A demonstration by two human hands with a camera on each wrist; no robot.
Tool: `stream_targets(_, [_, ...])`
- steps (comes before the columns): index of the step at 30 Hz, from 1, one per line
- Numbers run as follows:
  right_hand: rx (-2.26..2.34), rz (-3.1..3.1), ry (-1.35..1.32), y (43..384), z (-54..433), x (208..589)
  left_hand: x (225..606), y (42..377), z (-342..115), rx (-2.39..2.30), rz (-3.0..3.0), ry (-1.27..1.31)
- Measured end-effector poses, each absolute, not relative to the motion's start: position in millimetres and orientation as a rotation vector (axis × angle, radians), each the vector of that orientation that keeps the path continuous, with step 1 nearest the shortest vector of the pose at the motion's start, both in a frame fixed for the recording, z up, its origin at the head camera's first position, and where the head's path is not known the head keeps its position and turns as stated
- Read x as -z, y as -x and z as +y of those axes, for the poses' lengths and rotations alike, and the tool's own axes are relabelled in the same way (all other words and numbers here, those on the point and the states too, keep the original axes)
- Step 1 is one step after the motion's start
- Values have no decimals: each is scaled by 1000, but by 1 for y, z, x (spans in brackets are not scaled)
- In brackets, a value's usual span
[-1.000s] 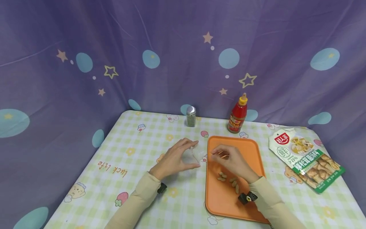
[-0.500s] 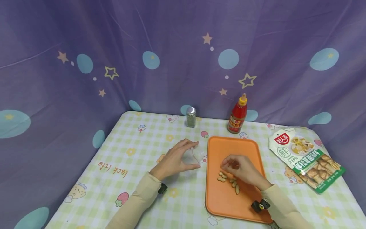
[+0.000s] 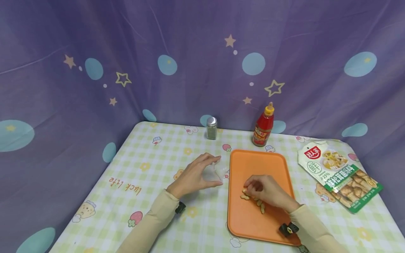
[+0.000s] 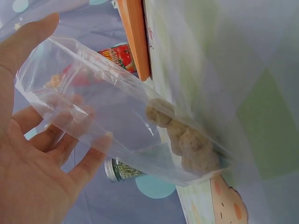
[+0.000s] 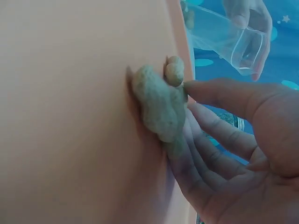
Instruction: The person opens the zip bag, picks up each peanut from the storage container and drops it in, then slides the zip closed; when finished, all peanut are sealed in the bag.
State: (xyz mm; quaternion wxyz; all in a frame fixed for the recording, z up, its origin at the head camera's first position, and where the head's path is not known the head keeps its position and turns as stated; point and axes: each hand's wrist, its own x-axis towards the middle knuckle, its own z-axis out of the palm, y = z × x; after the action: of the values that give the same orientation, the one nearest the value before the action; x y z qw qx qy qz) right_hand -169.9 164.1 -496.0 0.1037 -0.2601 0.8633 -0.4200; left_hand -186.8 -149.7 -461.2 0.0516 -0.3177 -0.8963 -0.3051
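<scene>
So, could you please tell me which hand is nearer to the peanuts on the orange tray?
The right hand: it is over the orange tray, down at the peanuts. The left hand is off the tray's left side, holding the clear bag.

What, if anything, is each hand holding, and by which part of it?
The left hand holds a clear bag by its open mouth. The right hand is at the peanuts; whether it grips one can't be told.
</scene>
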Motion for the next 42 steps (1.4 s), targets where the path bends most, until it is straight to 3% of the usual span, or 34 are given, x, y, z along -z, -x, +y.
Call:
stream_targets(28, [1173, 2688, 750, 179, 161, 499, 462, 187, -149, 922, -2736, 941])
stream_targets(42, [1314, 2728, 739, 186, 137, 479, 463, 187, -151, 951, -2734, 945])
